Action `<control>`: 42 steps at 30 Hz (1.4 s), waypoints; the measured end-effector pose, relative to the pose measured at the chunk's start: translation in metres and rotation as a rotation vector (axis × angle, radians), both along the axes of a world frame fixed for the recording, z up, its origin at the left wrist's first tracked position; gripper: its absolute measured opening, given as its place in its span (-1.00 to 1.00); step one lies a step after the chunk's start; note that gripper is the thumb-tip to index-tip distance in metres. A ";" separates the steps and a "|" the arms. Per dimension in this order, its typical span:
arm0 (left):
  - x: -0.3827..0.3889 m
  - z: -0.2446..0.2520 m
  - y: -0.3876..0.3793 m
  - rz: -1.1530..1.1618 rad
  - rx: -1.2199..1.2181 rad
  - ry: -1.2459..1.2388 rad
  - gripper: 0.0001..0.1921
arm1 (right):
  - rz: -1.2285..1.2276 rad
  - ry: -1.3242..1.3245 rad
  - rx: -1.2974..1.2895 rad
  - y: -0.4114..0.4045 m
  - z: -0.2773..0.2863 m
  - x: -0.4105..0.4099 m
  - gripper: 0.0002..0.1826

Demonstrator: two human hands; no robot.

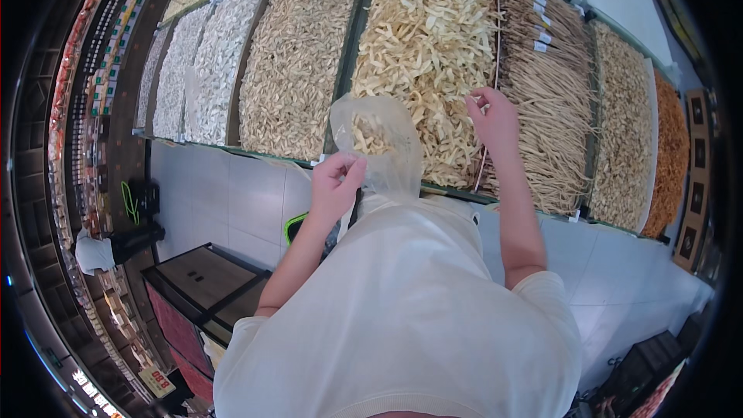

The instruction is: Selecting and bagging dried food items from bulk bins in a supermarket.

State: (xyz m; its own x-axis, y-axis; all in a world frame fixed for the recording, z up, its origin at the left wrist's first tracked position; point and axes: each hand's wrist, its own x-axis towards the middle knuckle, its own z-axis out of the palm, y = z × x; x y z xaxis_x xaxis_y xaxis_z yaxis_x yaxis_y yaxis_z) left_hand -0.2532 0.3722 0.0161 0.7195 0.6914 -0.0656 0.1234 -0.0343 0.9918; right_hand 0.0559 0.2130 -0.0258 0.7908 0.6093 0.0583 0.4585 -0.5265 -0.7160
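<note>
A clear plastic bag hangs at the front edge of the bins, its rim pinched between the thumb and fingers of my left hand. Pale dried strips show inside it. My right hand is raised over the right side of a bin heaped with pale yellow dried strips, thumb and forefinger curled close together. Whether a small piece sits between those fingertips I cannot tell. Bundled thin dried roots or stems fill the bin just right of that hand.
Bins of tan dried slices and white slices lie left; chopped tan pieces and orange shreds lie right. A green-rimmed basket is near my left forearm. A dark display stand stands lower left, a person beyond.
</note>
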 end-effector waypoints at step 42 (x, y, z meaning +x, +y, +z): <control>0.003 0.002 -0.001 -0.072 0.014 -0.009 -0.80 | 0.205 1.254 0.818 -0.006 0.045 -0.058 -0.87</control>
State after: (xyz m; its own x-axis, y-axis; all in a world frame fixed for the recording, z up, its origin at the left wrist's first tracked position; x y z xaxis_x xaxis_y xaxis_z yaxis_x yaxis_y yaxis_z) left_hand -0.2498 0.3711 0.0176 0.7679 0.6387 -0.0497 0.1110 -0.0562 0.9922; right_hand -0.0019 0.2072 0.0191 0.4923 0.8466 -0.2022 -0.6397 0.1944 -0.7436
